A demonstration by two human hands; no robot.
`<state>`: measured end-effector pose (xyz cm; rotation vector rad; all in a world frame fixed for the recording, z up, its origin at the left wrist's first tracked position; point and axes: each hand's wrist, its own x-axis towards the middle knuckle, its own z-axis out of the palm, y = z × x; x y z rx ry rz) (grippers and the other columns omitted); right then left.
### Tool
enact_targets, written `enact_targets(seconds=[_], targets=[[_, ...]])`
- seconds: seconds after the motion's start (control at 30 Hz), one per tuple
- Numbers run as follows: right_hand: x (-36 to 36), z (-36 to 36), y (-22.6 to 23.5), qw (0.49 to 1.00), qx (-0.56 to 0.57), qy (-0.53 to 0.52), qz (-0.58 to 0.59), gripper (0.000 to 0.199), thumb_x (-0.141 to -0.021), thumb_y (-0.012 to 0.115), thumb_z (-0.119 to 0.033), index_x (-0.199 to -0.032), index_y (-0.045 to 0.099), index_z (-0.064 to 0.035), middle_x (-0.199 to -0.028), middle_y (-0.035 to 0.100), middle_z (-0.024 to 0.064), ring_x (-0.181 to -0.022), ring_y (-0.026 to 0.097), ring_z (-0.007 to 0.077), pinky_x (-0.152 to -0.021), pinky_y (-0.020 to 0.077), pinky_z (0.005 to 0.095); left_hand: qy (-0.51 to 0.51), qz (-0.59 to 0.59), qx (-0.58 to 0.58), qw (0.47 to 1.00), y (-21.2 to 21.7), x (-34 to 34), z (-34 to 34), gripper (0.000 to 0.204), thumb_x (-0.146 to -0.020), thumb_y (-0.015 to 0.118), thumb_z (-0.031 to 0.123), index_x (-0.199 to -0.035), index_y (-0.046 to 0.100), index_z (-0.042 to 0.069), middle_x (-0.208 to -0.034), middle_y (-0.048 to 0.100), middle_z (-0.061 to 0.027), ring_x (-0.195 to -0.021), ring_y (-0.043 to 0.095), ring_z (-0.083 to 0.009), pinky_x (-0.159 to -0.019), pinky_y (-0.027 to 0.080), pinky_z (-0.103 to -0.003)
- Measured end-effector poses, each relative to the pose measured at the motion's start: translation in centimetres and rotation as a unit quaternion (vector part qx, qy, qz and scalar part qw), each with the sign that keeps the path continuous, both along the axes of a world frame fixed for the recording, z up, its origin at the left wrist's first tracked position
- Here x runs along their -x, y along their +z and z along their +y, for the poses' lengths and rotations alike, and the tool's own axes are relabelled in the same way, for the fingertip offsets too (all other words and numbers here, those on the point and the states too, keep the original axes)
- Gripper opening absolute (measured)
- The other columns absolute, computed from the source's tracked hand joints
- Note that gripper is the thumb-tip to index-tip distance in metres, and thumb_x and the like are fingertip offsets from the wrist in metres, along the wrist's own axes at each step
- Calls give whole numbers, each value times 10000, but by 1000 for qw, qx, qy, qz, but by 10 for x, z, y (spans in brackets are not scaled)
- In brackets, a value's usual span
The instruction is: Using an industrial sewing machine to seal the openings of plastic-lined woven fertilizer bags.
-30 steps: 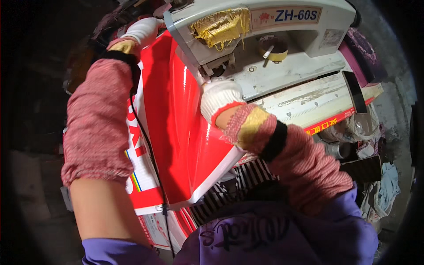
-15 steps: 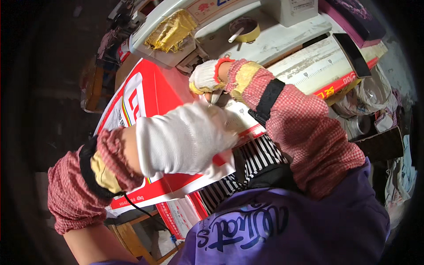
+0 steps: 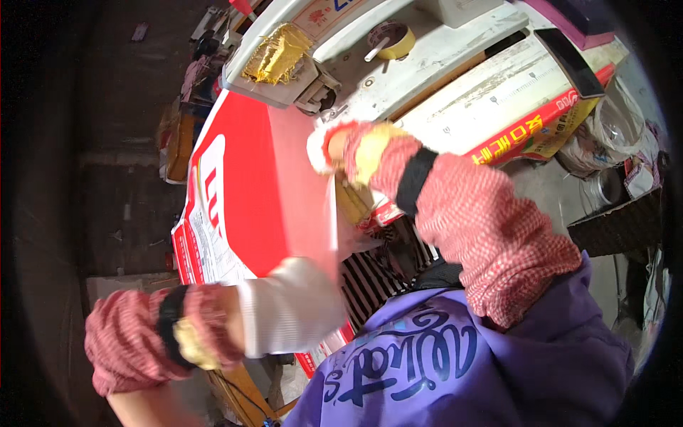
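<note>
A large red and white printed sack [image 3: 249,178] lies under the head of a sewing machine [image 3: 341,28] and hangs off toward the near left. Its near edge reaches my left hand [image 3: 299,306], gloved in white knit and smeared by motion, so its fingers cannot be made out. My right hand [image 3: 327,146], also in a white glove, is at the sack's right edge, just below the machine's presser area [image 3: 316,96]. Blur and the cuff hide its fingers. Checked red sleeve covers with black straps wrap both forearms.
A yellow tape roll [image 3: 395,41] with a white stick rests on the machine bed. A yellow cloth pad [image 3: 279,55] is on the machine head. Right of it are a red and yellow printed panel [image 3: 533,132], a plastic bag [image 3: 612,132] and a dark box [image 3: 615,224].
My left hand has moved down toward me, and the sack's red side now shows more. My right hand has shifted slightly left and down. The whole view has tilted a little.
</note>
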<state>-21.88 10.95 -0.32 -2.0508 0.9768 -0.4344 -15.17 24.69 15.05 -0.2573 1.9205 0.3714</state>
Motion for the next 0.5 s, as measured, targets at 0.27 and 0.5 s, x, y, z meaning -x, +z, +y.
enact_targets(seconds=[0.27, 0.5], targets=[[-65, 112, -50, 570, 288, -455, 620, 145, -737, 492, -111, -801, 603, -42, -481, 469, 68, -480, 514, 164, -371, 379, 350, 89, 373, -70, 921, -40, 2, -10, 137, -622, 612, 183, -624, 558, 57, -602, 556, -86, -582, 584, -279, -474, 462, -382], [-9, 74, -27, 946, 312, 48, 79, 390, -552, 691, -251, -858, 610, -22, -756, 577, 135, -676, 586, 279, -542, 477, 322, 77, -73, 15, 994, -24, 12, -33, 218, -695, 624, 242, -798, 628, 49, -704, 622, -77, -637, 612, -275, -560, 482, -350]])
